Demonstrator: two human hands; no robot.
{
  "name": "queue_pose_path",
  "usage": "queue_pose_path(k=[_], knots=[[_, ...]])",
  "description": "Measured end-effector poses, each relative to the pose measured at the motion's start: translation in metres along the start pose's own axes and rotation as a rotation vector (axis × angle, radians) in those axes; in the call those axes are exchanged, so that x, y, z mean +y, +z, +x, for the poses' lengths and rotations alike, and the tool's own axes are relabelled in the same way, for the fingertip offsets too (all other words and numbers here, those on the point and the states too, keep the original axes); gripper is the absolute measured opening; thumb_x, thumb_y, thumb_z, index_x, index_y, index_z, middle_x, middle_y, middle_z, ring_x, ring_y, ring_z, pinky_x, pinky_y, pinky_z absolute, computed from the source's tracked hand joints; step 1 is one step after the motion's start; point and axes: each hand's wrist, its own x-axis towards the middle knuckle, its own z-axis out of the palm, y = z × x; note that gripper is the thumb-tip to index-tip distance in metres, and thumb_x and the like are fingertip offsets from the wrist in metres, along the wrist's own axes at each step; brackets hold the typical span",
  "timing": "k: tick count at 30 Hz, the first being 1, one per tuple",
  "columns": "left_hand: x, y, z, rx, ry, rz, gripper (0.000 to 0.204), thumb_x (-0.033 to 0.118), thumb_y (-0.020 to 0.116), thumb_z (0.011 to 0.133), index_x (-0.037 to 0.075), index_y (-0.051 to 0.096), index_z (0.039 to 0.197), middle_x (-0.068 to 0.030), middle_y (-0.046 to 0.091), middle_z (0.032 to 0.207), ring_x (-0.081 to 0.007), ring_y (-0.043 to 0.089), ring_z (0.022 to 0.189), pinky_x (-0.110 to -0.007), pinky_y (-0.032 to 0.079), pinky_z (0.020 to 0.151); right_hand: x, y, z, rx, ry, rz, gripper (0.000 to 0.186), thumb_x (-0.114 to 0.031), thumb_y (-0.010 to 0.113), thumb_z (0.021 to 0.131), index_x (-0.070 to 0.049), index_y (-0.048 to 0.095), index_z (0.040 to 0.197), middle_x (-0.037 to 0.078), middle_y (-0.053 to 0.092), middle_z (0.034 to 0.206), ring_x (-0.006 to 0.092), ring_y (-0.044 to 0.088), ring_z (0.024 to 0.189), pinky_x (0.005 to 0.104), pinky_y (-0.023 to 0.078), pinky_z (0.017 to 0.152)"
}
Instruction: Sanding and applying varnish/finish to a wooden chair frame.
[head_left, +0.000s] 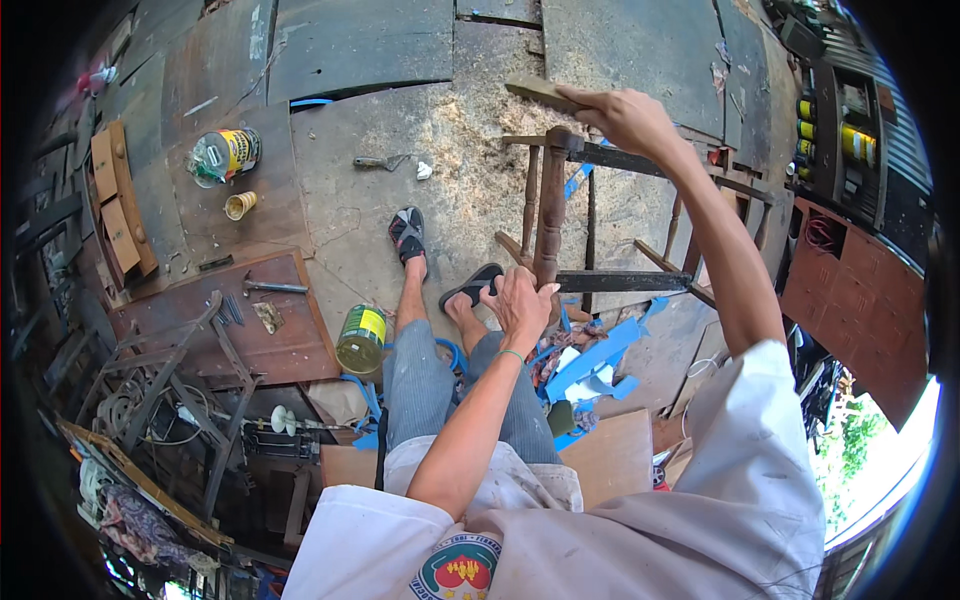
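Note:
My right hand (625, 120) holds a long, flat, brownish-yellow tool (537, 91), perhaps a brush or sanding block, above the top end of a wooden furniture frame's turned post (551, 210). My left hand (517, 305) grips that post low down, where a dark rail (625, 281) joins it. The frame has thinner turned spindles (531, 190) and more rails reaching to the right. Pale wood shavings (470, 130) lie on the floor beside it.
A hammer (275, 286) lies on a board at left. A green can (362, 338), plastic jug (222, 155), cup (240, 205) and scraper (378, 162) stand or lie nearby. Blue scraps (598, 370) lie by my legs. Metal frames (170, 390) crowd the lower left; a cabinet (855, 260) is at right.

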Motion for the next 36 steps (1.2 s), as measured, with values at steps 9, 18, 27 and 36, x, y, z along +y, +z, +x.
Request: queue_pose_path(k=[9, 18, 27, 36], knots=[[0.008, 0.003, -0.010, 0.040, 0.072, -0.014, 0.033, 0.030, 0.078, 0.074, 0.007, 0.057, 0.087, -0.0085, 0.058, 0.089, -0.0277, 0.052, 0.093, -0.052, 0.026, 0.093, 0.020, 0.029, 0.009, -0.183, -0.005, -0.231, 0.042, -0.040, 0.049, 0.096, -0.040, 0.046, 0.138, 0.013, 0.070, 0.086, 0.0286, 0.068, 0.075, 0.0405, 0.056, 0.066], [0.000, -0.002, -0.002, -0.020, -0.041, 0.016, 0.032, 0.031, 0.077, 0.075, 0.007, 0.058, 0.086, -0.0074, 0.059, 0.090, -0.0268, 0.052, 0.094, -0.050, 0.026, 0.091, -0.016, 0.019, -0.127, 0.336, 0.131, 0.381, 0.053, -0.021, 0.058, 0.093, -0.034, 0.043, 0.142, 0.015, 0.056, 0.075, 0.0309, 0.060, 0.067, 0.0410, 0.047, 0.061], [0.017, -0.018, 0.008, -0.041, -0.010, 0.112, 0.038, 0.038, 0.073, 0.077, 0.005, 0.060, 0.089, -0.0125, 0.064, 0.091, -0.0314, 0.056, 0.099, -0.043, 0.038, 0.089, 0.000, 0.065, -0.017, 0.721, 0.204, 0.308, 0.048, -0.025, 0.053, 0.096, -0.033, 0.042, 0.142, 0.017, 0.057, 0.077, 0.0341, 0.059, 0.062, 0.0439, 0.046, 0.055], [-0.004, 0.004, 0.014, -0.090, -0.021, 0.071, 0.037, 0.034, 0.074, 0.075, 0.004, 0.060, 0.089, -0.0139, 0.062, 0.094, -0.0318, 0.055, 0.101, -0.045, 0.036, 0.088, -0.120, 0.045, -0.148, 0.428, 0.916, 2.187, 0.065, -0.016, 0.043, 0.097, -0.021, 0.012, 0.153, 0.001, 0.044, 0.069, 0.0100, 0.045, 0.052, 0.0316, 0.050, 0.054]])
